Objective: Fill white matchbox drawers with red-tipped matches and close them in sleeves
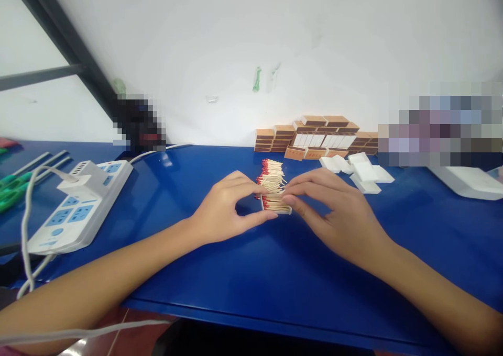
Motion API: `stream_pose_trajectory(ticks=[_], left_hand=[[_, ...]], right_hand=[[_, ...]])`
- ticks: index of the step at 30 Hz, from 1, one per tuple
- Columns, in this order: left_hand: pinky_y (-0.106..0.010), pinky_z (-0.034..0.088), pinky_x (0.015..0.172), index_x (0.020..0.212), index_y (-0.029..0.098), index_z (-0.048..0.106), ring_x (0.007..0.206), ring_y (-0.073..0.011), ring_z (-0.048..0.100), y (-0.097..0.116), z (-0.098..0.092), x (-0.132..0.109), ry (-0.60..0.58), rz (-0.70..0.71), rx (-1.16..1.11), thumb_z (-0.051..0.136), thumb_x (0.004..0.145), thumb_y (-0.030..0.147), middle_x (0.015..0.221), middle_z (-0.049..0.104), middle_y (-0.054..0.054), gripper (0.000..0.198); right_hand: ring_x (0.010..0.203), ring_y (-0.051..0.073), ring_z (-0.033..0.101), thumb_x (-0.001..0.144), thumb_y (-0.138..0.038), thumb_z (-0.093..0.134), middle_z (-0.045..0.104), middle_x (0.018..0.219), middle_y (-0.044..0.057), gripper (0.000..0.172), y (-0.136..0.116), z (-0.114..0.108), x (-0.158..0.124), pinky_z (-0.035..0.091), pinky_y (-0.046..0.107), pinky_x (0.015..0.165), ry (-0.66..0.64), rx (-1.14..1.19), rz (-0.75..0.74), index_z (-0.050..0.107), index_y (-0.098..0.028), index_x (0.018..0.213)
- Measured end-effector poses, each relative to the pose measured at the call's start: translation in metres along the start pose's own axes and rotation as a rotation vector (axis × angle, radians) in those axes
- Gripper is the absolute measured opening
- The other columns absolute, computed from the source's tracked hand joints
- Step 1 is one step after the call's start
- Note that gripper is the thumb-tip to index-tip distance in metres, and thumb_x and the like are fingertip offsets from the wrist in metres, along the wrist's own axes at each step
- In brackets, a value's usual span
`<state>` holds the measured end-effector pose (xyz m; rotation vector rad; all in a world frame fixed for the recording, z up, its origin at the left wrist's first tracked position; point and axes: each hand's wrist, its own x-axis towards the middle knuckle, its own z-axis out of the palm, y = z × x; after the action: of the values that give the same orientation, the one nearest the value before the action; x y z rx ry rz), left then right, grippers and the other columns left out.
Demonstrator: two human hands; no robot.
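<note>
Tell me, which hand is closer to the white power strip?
Left. The left hand is on the same side as the power strip, with blue table between them. The right hand is farther off, beyond the bundle of matches that both hands pinch.

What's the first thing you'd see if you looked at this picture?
The heap of red-tipped matches in the middle of the blue table, pinched between the left hand and right hand. Behind it, brown matchboxes are stacked against the white wall, and a white power strip lies at the far left.
</note>
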<state>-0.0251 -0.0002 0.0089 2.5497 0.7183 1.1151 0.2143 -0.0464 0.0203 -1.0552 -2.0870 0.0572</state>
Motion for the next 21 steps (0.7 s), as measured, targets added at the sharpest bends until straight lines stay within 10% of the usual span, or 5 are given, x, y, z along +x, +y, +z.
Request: stream_pose_trajectory(ticks=[21], left_hand=[[-0.038, 0.057, 0.088, 0.112, 0.021, 0.077, 0.092, -0.0206, 0.069, -0.003, 0.003, -0.002, -0.135, -0.027, -0.061, 0.082, 0.087, 0.045, 0.100, 0.080, -0.005, 0.035]], right_hand=[[0.080, 0.019, 0.065, 0.103, -0.022, 0.056, 0.070, 0.091, 0.003, 0.017, 0.012, 0.001, -0.004, 0.049, 0.032, 0.072, -0.482, 0.001, 0.091, 0.070, -0.023, 0.093]])
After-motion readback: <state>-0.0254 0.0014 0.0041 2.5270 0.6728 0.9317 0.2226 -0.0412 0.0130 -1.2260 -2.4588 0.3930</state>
